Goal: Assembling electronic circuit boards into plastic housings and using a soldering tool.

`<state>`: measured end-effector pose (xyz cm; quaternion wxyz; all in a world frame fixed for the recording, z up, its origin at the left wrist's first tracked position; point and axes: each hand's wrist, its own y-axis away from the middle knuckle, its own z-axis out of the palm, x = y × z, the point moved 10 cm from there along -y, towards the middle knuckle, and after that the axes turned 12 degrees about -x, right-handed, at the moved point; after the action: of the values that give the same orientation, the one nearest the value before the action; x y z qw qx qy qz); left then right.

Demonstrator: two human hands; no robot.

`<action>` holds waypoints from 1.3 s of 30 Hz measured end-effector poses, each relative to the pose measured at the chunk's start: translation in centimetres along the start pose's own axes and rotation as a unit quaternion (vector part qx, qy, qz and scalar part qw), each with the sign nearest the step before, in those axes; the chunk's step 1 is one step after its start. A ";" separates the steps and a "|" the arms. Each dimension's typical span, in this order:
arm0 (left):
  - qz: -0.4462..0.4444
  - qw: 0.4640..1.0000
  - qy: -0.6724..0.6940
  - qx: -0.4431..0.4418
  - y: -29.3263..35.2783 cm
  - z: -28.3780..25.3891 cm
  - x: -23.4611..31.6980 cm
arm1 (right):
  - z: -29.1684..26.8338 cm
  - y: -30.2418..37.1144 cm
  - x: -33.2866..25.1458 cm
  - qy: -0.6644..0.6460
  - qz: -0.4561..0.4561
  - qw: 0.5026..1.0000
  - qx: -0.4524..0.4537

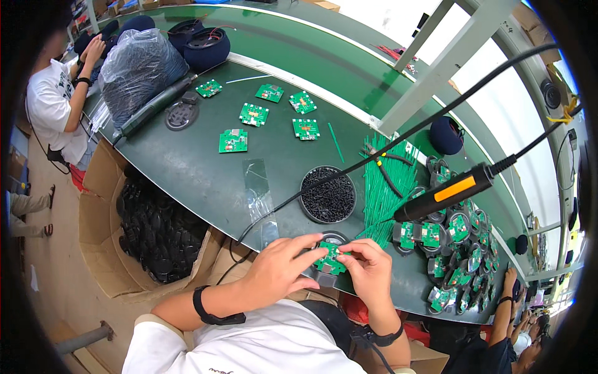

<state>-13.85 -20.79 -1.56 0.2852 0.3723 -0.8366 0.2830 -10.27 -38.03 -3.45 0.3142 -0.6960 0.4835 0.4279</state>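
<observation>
Down at the near edge of the green worktop (pixel 205 181), both hands meet over a small green circuit board (pixel 330 257) that sits on a round black part (pixel 333 240). The left hand (pixel 280 268) lies spread across the left side of that part, fingers extended, with the fingertips touching the board's left edge. The right hand (pixel 369 265) is curled narrow, thumb and forefinger pinching the board's right side. Each wrist wears a black band.

Just behind the hands stands a round dish of small black screws (pixel 328 194). To its right lies a bundle of thin green sticks (pixel 386 187) with a pair of pliers (pixel 387 165) resting on top. A black tool with an orange stripe (pixel 445 192) hangs above the right end of the worktop on a black cable, and beneath it is a crowded heap of black round parts fitted with green boards (pixel 458 249).

Toward the far left corner, six loose green boards (pixel 254 114) are spread flat, well apart from one another. Beside them rest a dark power screwdriver (pixel 152 109) and a clear bag of black pieces (pixel 138 68). A cardboard box of black parts (pixel 156 227) stands below the worktop's left edge. Another person in a white shirt (pixel 53 103) sits at the far left end.
</observation>
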 end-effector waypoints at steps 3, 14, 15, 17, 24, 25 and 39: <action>0.026 0.998 -0.049 -0.019 -0.1 0.7 0.4 | 0.1 0.1 -1.8 0.111 0.021 0.993 -0.025; 0.020 0.998 0.019 0.051 -1.1 -0.6 -0.3 | 0.4 1.4 -6.6 0.151 -0.145 0.975 -0.077; 0.031 0.998 0.032 0.053 -1.2 -0.5 -0.2 | 0.8 1.5 -5.9 0.153 -0.146 0.975 -0.074; 0.042 0.997 0.044 0.054 -1.5 -0.6 0.5 | -0.1 2.0 -3.8 0.122 -0.136 0.983 0.007; -0.014 0.988 0.132 0.082 -1.0 -1.2 0.6 | 0.2 2.3 -4.4 0.050 -0.102 0.992 0.056; -0.012 0.988 0.132 0.080 -1.0 -1.3 0.7 | 0.2 2.3 -4.5 0.049 -0.102 0.992 0.055; -0.012 0.979 0.182 0.091 -0.4 -1.9 0.7 | 0.3 2.6 -5.7 0.060 -0.121 0.990 0.038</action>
<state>-13.45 -20.09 0.33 0.4013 0.3484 -0.7371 0.4174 -13.71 -36.35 1.48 0.3600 -0.7614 0.4297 0.3256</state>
